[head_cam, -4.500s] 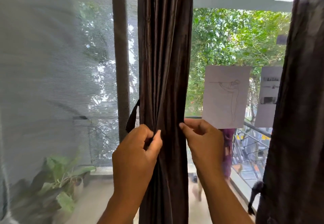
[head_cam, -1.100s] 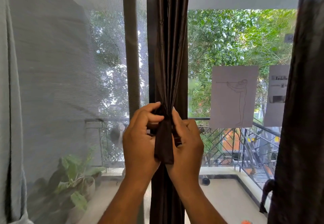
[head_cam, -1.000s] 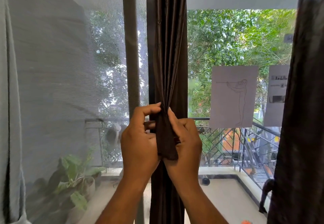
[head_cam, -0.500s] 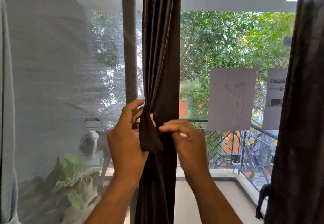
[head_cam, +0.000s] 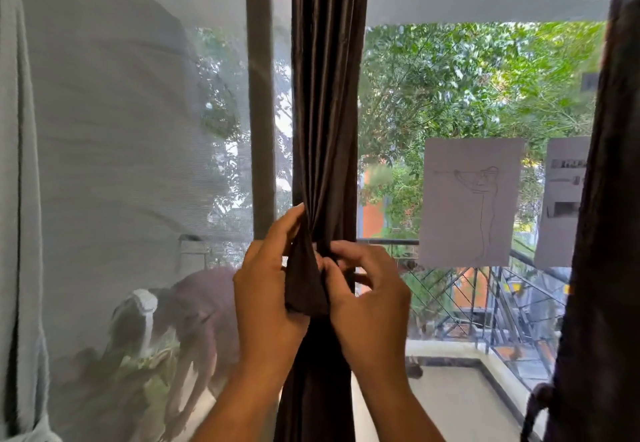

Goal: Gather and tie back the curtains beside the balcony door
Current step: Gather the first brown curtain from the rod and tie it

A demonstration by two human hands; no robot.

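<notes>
A dark brown curtain (head_cam: 325,112) hangs gathered into a narrow bundle in the middle of the view. A flap of matching brown tie-back strip (head_cam: 306,282) hangs down over its front at waist height. My left hand (head_cam: 268,289) grips the strip and the bundle's left side, fingers curled up along the folds. My right hand (head_cam: 369,298) pinches the strip's right edge against the curtain with thumb and curled fingers. A second dark brown curtain (head_cam: 602,234) hangs along the right edge, with its own tie strip (head_cam: 535,403) dangling low.
A door frame post (head_cam: 261,112) stands just left of the curtain. A sheer grey curtain (head_cam: 104,164) covers the left glass; a person bends over plants (head_cam: 152,365) behind it. Paper sheets (head_cam: 469,199) are stuck on the right glass. A balcony railing (head_cam: 485,289) lies beyond.
Both hands wrapped the tie strip round the gathered curtain. In the last half second my right hand moved in against the strip and pinched it; the person outside bent lower.
</notes>
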